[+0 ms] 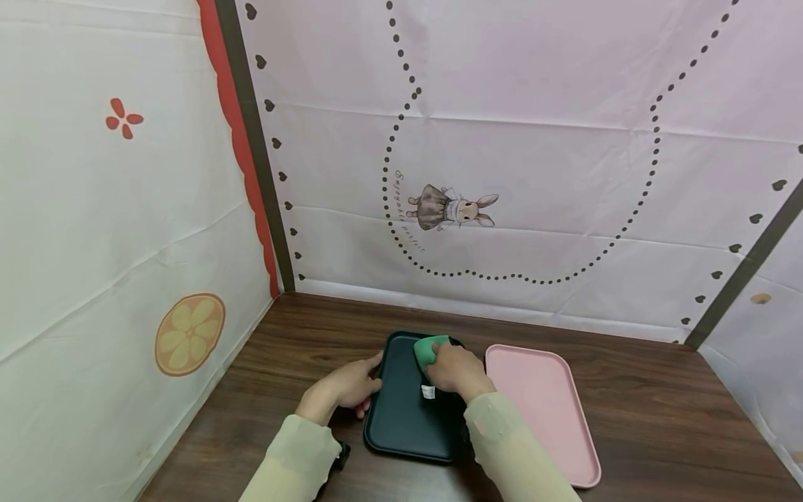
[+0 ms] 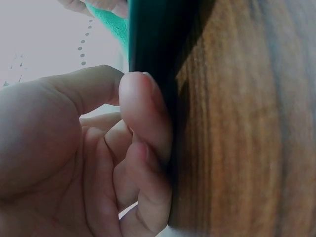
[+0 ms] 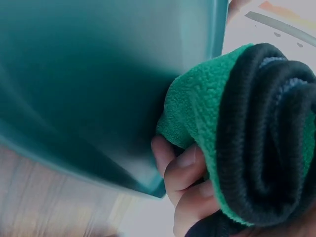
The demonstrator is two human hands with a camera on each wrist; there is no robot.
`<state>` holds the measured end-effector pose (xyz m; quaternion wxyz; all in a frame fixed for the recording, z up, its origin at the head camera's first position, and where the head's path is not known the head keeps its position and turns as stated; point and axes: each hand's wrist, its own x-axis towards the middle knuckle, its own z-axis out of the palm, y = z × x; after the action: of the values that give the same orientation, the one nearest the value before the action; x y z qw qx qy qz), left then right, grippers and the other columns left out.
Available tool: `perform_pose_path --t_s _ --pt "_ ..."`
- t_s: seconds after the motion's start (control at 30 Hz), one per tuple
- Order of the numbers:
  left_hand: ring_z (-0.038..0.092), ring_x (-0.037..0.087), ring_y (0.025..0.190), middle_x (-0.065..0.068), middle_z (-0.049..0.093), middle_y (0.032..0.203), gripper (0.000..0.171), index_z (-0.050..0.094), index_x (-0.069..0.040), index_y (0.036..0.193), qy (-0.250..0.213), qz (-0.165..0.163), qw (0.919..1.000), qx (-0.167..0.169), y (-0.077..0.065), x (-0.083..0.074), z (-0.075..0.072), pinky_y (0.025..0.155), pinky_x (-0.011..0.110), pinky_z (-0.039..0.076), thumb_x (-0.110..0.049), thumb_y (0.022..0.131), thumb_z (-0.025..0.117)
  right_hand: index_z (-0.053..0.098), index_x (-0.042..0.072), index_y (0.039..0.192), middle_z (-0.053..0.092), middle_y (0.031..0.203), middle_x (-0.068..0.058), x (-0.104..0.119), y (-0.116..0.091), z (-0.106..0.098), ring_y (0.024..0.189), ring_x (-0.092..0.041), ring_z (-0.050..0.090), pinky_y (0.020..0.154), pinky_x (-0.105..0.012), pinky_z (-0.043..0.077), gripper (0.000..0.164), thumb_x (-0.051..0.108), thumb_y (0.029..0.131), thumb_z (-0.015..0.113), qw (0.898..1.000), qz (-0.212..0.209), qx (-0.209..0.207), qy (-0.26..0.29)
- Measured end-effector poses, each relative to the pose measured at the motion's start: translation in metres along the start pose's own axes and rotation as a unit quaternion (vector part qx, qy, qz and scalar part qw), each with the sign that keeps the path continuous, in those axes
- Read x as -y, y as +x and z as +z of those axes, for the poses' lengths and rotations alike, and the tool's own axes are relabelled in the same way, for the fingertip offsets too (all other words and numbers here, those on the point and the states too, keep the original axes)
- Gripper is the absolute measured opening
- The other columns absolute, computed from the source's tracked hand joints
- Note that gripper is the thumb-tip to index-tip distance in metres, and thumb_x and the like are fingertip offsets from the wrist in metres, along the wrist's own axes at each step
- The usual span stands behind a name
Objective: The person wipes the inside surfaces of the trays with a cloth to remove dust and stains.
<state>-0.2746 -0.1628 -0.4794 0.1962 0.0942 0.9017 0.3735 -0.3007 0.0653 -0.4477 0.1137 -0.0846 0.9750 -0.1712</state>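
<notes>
Green plush cloth with dark edging (image 1: 424,351), gripped by the right hand (image 1: 458,371), touches the dark rectangular tray (image 1: 404,425), lower centre; the left hand's (image 1: 346,387) fingers hold that tray's rim. Wiping seems underway; next likely calls for sweeping downward.

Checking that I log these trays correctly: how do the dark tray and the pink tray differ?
Colour: the dark tray is deep teal, the pink tray pale pink.
Contact: the left hand touches the dark tray's edge and the right hand holds a green cloth on it; neither hand touches the pink tray.
Position: the dark tray lies left of the pink tray.
Both are rectangular with rounded corners and a raised rim.
</notes>
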Motion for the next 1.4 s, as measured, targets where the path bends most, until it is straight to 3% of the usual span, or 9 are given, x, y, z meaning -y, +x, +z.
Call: perform_pose_path --t_s 0.2,0.3,0.47,0.57,0.67,1.07,1.4 --pt "0.061 0.019 0.047 0.007 0.062 0.060 0.066 0.026 -0.010 0.165 0.006 0.001 1.0000 0.000 0.000 -0.001 0.001 0.055 0.032 0.053 -0.016 0.106 0.054 0.058 0.015 0.149 0.070 0.122 -0.015 0.001 0.003 0.001 0.091 -0.029 0.062 0.082 -0.053 0.055 0.054 0.027 0.097 0.065 1.000 0.011 -0.007 0.004" --pt "0.062 0.019 0.047 0.007 0.062 0.060 0.066 0.026 -0.010 0.165 0.007 -0.002 1.0000 -0.001 0.001 -0.001 0.001 0.055 0.032 0.053 -0.017 0.106 0.054 0.064 0.014 0.140 0.070 0.113 -0.013 0.003 0.004 0.003 0.088 -0.029 0.061 0.080 -0.052 0.055 0.045 0.028 0.097 0.064 1.000 0.011 -0.011 0.008" --pt "0.062 0.019 0.047 0.006 0.061 0.059 0.066 0.025 -0.012 0.166 0.006 -0.005 1.0000 -0.001 0.002 -0.001 0.000 0.055 0.031 0.053 -0.017 0.106 0.054 0.067 0.014 0.101 0.061 0.084 -0.009 0.006 0.005 0.004 0.074 -0.026 0.058 0.066 -0.043 0.049 0.016 0.029 0.101 0.060 1.000 0.004 -0.011 0.021" --pt "0.062 0.019 0.046 0.006 0.061 0.058 0.067 0.025 -0.014 0.166 0.005 -0.005 1.0000 0.000 0.002 -0.001 0.000 0.055 0.031 0.053 -0.016 0.106 0.055 0.058 0.015 0.081 0.050 0.071 -0.006 0.007 0.005 0.006 0.065 -0.024 0.054 0.060 -0.039 0.044 0.025 0.029 0.103 0.058 1.000 0.004 -0.005 0.024" --pt "0.062 0.018 0.046 0.006 0.062 0.058 0.066 0.025 -0.013 0.166 0.005 -0.005 1.0000 -0.001 0.002 0.000 0.001 0.055 0.031 0.053 -0.017 0.106 0.055 0.050 0.016 0.072 0.043 0.067 -0.004 0.007 0.007 0.007 0.062 -0.022 0.052 0.059 -0.037 0.042 0.036 0.030 0.103 0.058 1.000 0.007 0.002 0.025" --pt "0.061 0.018 0.046 0.006 0.061 0.058 0.066 0.026 -0.012 0.165 0.001 -0.005 1.0000 -0.004 0.002 0.002 0.002 0.052 0.031 0.052 -0.018 0.106 0.055 0.054 0.016 0.066 0.047 0.064 -0.003 0.014 0.005 0.009 0.061 -0.022 0.054 0.057 -0.036 0.045 0.040 0.029 0.103 0.059 1.000 0.007 -0.006 0.023" --pt "0.061 0.019 0.047 0.007 0.061 0.058 0.066 0.026 -0.012 0.166 0.005 -0.005 1.0000 -0.003 0.001 0.000 0.001 0.053 0.031 0.051 -0.017 0.106 0.055 0.067 0.013 0.080 0.064 0.082 -0.008 0.018 0.010 0.011 0.070 -0.024 0.060 0.063 -0.041 0.050 0.029 0.032 0.102 0.062 1.000 0.018 -0.004 0.011"
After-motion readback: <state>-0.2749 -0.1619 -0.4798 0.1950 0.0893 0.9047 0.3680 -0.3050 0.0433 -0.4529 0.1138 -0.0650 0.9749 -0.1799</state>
